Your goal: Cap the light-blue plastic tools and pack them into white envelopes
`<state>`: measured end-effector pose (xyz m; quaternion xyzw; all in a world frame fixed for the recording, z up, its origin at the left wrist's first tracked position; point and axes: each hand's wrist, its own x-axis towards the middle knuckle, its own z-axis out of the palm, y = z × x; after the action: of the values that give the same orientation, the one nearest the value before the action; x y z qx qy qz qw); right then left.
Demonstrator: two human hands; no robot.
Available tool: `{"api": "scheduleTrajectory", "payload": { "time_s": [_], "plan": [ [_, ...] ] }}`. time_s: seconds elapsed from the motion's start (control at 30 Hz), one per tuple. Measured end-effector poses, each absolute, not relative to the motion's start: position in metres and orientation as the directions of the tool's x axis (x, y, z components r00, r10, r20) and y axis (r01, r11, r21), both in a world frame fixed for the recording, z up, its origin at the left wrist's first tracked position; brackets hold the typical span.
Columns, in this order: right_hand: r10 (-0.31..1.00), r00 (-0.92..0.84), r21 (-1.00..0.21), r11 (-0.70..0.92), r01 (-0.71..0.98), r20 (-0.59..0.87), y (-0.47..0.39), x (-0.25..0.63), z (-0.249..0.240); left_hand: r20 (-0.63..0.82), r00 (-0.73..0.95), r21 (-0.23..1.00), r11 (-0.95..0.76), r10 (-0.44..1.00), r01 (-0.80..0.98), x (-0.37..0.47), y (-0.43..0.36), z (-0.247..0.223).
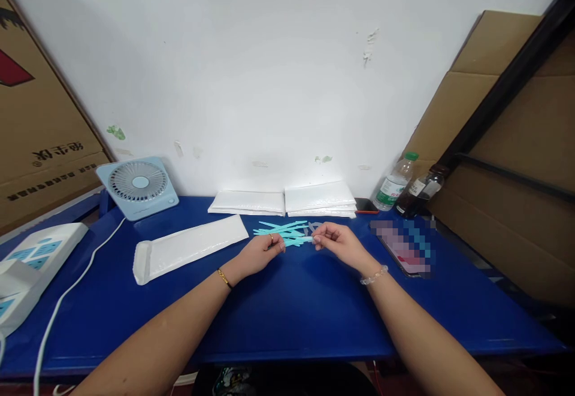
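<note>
A loose pile of thin turquoise sticks [281, 226] lies crosswise on the blue table, just beyond my hands. My left hand [259, 256] is closed, thumb against fingers, around one end of a turquoise stick at the near side of the pile. With thumb and fingertips pinched, my right hand [339, 244] holds the pale, translucent end of that stick. The fingers partly hide it, so its exact kind cannot be made out. Small clear pieces [313, 226] lie right of the pile, partly behind my right hand.
A white padded mailer [193, 247] lies left of my hands. More white mailers [321, 198] are stacked against the wall. Around the table stand a blue fan [141, 186], a power strip [45, 258], a phone [404, 249], and two bottles, one green-capped [395, 183].
</note>
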<state>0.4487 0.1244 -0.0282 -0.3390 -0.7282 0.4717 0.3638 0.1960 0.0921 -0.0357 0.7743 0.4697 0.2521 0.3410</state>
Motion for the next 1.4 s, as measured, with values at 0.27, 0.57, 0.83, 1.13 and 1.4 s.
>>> {"api": "scheduleTrajectory", "payload": {
  "time_s": [0.27,0.57,0.83,1.13,1.4],
  "plan": [
    [0.81,-0.554,-0.798,0.459,0.39,0.195,0.129,0.461,-0.025,0.093,0.507,0.63,-0.445,0.857,0.636,0.202,0.082,-0.033],
    [0.797,-0.565,-0.467,0.591,0.657,0.213,0.146,0.47,-0.039,0.238,0.391,0.206,-0.44,0.889,0.874,0.188,0.1,-0.037],
    [0.77,-0.6,-0.525,0.611,0.593,0.217,0.141,0.466,-0.036,0.253,0.434,0.055,-0.461,0.865,0.886,0.188,0.104,-0.037],
    [0.846,-0.466,-0.787,0.465,0.406,0.26,0.134,0.459,-0.032,0.268,0.429,0.146,-0.477,0.862,0.867,0.188,0.102,-0.032],
    [0.833,-0.506,-0.833,0.434,0.343,0.225,0.128,0.447,-0.031,0.285,0.452,0.145,-0.504,0.845,0.851,0.193,0.099,-0.033]
  ]
}}
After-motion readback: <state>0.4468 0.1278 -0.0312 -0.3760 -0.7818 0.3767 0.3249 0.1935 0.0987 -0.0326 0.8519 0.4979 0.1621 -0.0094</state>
